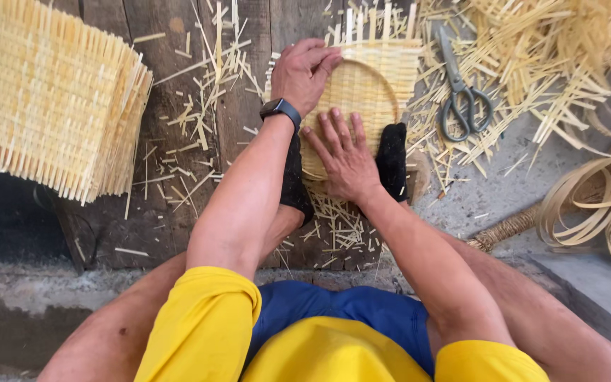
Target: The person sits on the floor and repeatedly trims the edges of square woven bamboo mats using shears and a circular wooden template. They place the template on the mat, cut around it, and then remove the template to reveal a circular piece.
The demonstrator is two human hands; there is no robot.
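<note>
1. Left hand laid over the upper left rim of the round woven tray, fingers curled onto the edge; grip pressing down rather than clenched around anything.
2. Right hand flat, fingers spread, palm down on the lower part of the same tray; grip released, nothing grasped.
3. Woven tray at upper centre of the frame, lying on the dark wooden boards, loose strip ends sticking out beyond its top edge.
4. Dark watch on the left wrist.
5. Two feet in black socks pinning the tray's lower edge, one on each side of the right hand.
6. Scissors with grey handles just right of the tray, blades pointing to the top of the frame, lying among cut strips.
7. Short bamboo offcuts scattered across the boards left of the tray and below it.
8. Stack of square woven mats at upper left, fringed edges facing right and down.
9. Coils of bamboo strip at the right edge on the grey floor.
10. Yellow sleeves and blue shorts along the bottom of the frame.
</note>
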